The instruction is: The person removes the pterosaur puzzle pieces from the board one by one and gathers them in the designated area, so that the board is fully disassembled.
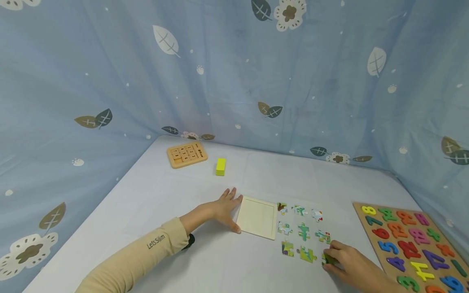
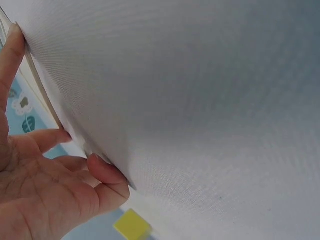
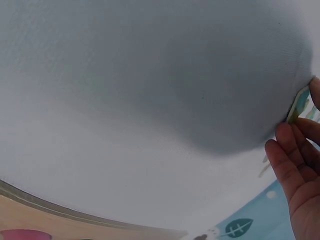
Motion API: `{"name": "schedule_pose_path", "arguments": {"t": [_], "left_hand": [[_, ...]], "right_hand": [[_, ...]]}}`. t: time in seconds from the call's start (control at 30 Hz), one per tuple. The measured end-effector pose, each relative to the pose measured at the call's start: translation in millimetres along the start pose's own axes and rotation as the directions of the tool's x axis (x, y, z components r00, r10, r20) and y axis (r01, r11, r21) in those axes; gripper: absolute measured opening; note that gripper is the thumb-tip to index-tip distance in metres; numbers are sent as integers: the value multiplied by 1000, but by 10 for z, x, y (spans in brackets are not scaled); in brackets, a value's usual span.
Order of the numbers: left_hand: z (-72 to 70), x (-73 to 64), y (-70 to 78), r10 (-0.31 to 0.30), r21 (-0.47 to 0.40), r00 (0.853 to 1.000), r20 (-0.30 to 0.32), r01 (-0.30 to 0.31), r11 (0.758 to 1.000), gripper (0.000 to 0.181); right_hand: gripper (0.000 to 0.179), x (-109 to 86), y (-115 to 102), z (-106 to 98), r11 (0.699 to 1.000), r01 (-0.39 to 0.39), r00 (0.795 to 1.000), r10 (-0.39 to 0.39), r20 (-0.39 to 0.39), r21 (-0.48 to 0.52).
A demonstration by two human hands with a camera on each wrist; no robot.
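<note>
My left hand (image 1: 225, 209) is spread at the left edge of a square wooden puzzle tray (image 1: 257, 217), its thumb and index fingertip right at the rim. The left wrist view shows those fingertips (image 2: 15, 31) along the tray's thin edge. To the right of the tray lie jigsaw pieces (image 1: 303, 231) in three rows, printed in green, white and red. My right hand (image 1: 349, 262) pinches the jigsaw piece (image 1: 324, 259) at the near right corner of that group; the fingers cover much of it. In the right wrist view this piece (image 3: 299, 104) sits flat between thumb and fingers.
A board of colourful numbers (image 1: 406, 240) lies at the right, close to my right forearm. Farther back are a wooden sliding number puzzle (image 1: 187, 154) and a yellow block (image 1: 220, 167). Patterned blue curtain (image 1: 234, 73) borders the white table behind and at the sides.
</note>
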State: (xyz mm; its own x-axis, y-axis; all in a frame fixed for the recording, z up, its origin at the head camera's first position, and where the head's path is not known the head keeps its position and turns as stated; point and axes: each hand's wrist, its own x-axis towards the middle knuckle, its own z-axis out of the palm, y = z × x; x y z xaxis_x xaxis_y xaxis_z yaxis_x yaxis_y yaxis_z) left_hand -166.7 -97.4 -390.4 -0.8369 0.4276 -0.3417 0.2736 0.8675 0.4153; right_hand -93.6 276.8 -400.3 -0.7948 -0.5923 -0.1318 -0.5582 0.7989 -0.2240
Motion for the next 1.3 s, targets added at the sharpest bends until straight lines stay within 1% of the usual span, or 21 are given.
{"name": "schedule_pose_path", "arguments": {"t": [0.13, 0.2, 0.3, 0.4, 0.53, 0.73, 0.87, 0.9, 0.93, 1.0, 1.03, 1.07, 1.1, 1.13, 1.23, 1.27, 1.3], "left_hand": [[2, 0, 17, -3, 9, 1000, 1, 3, 1000, 108], [7, 4, 25, -4, 13, 1000, 2, 4, 1000, 108], [6, 5, 39, -5, 18, 1000, 1, 5, 1000, 108], [7, 1, 42, -8, 19, 1000, 6, 7, 1000, 108], [6, -6, 40, -9, 6, 1000, 14, 9, 1000, 108], [3, -25, 40, -8, 7, 1000, 11, 8, 1000, 108], [7, -36, 35, -1, 5, 1000, 15, 1, 1000, 108], [4, -39, 31, 1, 5, 1000, 15, -1, 1000, 108], [1, -43, 27, 1, 6, 1000, 14, -2, 1000, 108], [-7, -49, 13, 2, 7, 1000, 11, -2, 1000, 109], [-9, -45, 0, 3, 9, 1000, 13, -3, 1000, 109], [-12, -38, -14, 6, 12, 1000, 15, -6, 1000, 110], [-19, -34, -23, 8, 10, 1000, 17, -8, 1000, 110], [-28, -31, -34, 11, 3, 1000, 19, -11, 1000, 111], [-61, -28, -59, 23, -22, 1000, 14, -23, 1000, 111], [-79, -38, -57, 28, -32, 1000, 3, -27, 999, 111], [-98, -52, -51, 32, -39, 999, -11, -33, 999, 111]], "right_hand": [[29, -4, 17, 2, 999, 28, 1000, -29, 12, 22], [29, 1, 21, -1, 999, 22, 1000, -23, 22, 36], [32, 16, 19, -12, 998, -13, 999, 11, 40, 60], [34, 26, 6, -24, 993, -73, 996, 69, 54, 88], [32, 24, 2, -35, 985, -129, 990, 123, 62, 115], [32, 9, 0, -21, 980, -148, 989, 142, 50, 135], [36, -15, -20, -20, 977, -156, 988, 151, 43, 148], [37, -19, -28, -24, 977, -151, 988, 148, 36, 147], [36, -26, -33, -24, 982, -124, 992, 124, 9, 145], [37, -30, -48, -33, 986, -81, 994, 90, -56, 144], [37, -27, -55, -36, 988, -53, 992, 68, -104, 146], [34, -18, -60, -35, 990, -17, 985, 41, -166, 141], [30, -4, -66, -31, 991, 23, 971, 10, -241, 131], [26, 13, -78, -27, 991, 55, 949, -15, -316, 119], [21, 92, -146, -32, 993, 72, 879, -16, -477, 99], [20, 122, -179, -40, 994, 64, 857, -7, -515, 94], [21, 150, -214, -53, 994, 53, 841, 7, -541, 96]]}}
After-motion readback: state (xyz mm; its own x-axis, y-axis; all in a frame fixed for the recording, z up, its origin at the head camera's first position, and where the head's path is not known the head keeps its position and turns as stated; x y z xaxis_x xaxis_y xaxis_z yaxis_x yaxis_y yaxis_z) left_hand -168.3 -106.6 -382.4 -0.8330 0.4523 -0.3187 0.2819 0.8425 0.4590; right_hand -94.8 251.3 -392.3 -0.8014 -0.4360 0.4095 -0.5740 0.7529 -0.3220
